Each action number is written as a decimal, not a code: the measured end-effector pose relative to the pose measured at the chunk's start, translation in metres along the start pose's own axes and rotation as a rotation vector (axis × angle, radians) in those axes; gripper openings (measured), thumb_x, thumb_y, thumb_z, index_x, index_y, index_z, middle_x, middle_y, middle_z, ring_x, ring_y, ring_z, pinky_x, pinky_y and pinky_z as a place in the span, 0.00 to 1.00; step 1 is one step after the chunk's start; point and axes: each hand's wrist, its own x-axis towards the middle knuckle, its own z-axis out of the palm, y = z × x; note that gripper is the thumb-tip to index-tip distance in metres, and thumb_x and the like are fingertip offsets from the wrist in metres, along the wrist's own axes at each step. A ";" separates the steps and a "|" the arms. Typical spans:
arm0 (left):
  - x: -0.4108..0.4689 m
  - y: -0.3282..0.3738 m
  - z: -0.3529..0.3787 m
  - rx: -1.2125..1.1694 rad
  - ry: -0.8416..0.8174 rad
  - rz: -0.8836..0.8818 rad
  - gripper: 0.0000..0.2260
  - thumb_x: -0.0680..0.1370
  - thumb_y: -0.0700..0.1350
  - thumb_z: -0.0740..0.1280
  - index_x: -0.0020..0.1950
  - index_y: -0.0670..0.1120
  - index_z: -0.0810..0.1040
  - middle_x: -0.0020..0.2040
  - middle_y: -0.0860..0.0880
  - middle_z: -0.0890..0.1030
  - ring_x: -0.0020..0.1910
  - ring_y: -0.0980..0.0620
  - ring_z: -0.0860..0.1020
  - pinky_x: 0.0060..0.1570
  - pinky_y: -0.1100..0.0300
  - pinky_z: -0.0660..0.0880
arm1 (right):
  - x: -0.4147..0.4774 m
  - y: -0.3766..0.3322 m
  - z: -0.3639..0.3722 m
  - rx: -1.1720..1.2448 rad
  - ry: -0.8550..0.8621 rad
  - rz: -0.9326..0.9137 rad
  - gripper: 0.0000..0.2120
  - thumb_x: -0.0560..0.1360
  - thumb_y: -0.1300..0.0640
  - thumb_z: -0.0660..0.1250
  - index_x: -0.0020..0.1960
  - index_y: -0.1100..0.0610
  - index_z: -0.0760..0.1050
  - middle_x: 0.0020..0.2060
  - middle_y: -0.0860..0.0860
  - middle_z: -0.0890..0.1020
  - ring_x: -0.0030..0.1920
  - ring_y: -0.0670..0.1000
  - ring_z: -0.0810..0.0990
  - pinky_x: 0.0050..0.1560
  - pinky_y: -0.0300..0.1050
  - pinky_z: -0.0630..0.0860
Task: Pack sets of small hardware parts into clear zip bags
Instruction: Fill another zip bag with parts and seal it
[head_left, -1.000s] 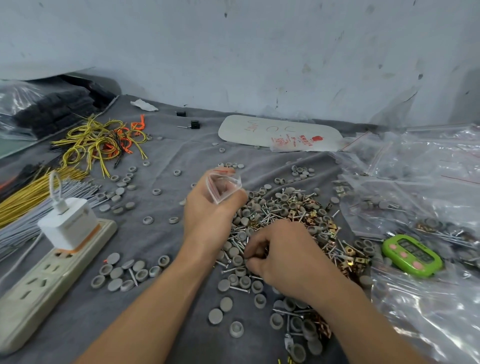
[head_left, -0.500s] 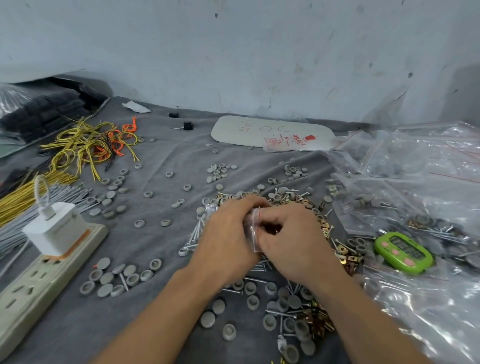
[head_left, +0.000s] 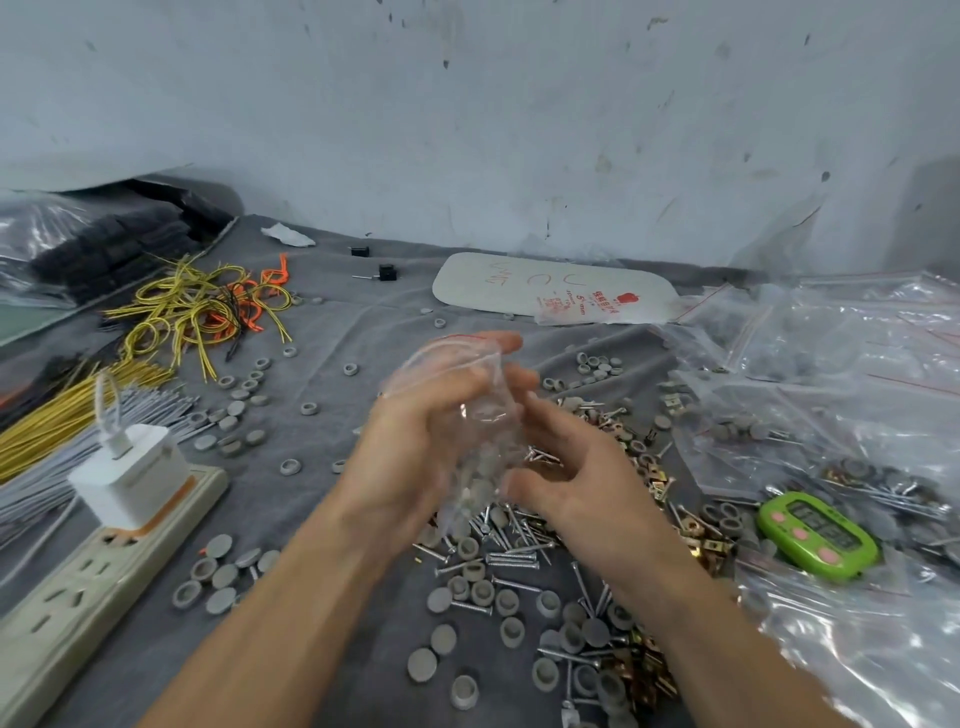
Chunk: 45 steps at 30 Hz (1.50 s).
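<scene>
At the centre of the frame the left hand (head_left: 415, 447) has its grip closed around a clear zip bag (head_left: 467, 415), fingers curled on the bag's left side and its red-lined mouth up by the fingertips; grey parts show blurred through the plastic; the right hand (head_left: 566, 467) lies against the bag's right side with its fingers spread and loosely bent, touching the plastic but not pinching it; both hands and the bag are raised above the desk (head_left: 332, 499), which is covered in grey cloth; directly beneath lies a heap of screws (head_left: 511, 558), grey caps (head_left: 441, 639) and brass clips (head_left: 698, 540); at right, more clear bags (head_left: 831, 395) and a green timer (head_left: 815, 535); at lower left, a power strip (head_left: 67, 613) with a white charger (head_left: 130, 483) plugged in; at upper left, yellow wires (head_left: 192, 306).
</scene>
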 end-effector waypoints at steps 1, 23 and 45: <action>0.000 0.005 -0.001 -0.143 -0.083 -0.074 0.14 0.77 0.44 0.68 0.60 0.43 0.85 0.56 0.40 0.85 0.56 0.43 0.83 0.55 0.47 0.80 | 0.000 0.000 0.001 0.062 -0.078 0.017 0.25 0.73 0.60 0.75 0.65 0.38 0.78 0.60 0.39 0.84 0.61 0.41 0.81 0.62 0.47 0.78; 0.009 -0.007 -0.032 -0.554 -0.010 -0.366 0.32 0.84 0.61 0.50 0.77 0.39 0.70 0.73 0.39 0.76 0.71 0.41 0.76 0.71 0.44 0.68 | -0.004 0.003 0.006 0.444 -0.313 0.359 0.09 0.76 0.71 0.70 0.52 0.63 0.85 0.49 0.58 0.87 0.48 0.53 0.85 0.46 0.43 0.83; -0.004 -0.030 -0.008 1.397 0.319 0.308 0.40 0.71 0.46 0.79 0.77 0.62 0.62 0.58 0.64 0.75 0.53 0.63 0.75 0.53 0.65 0.72 | 0.003 0.014 -0.058 -0.599 0.359 0.247 0.11 0.78 0.58 0.71 0.49 0.42 0.85 0.43 0.37 0.86 0.40 0.34 0.81 0.40 0.27 0.70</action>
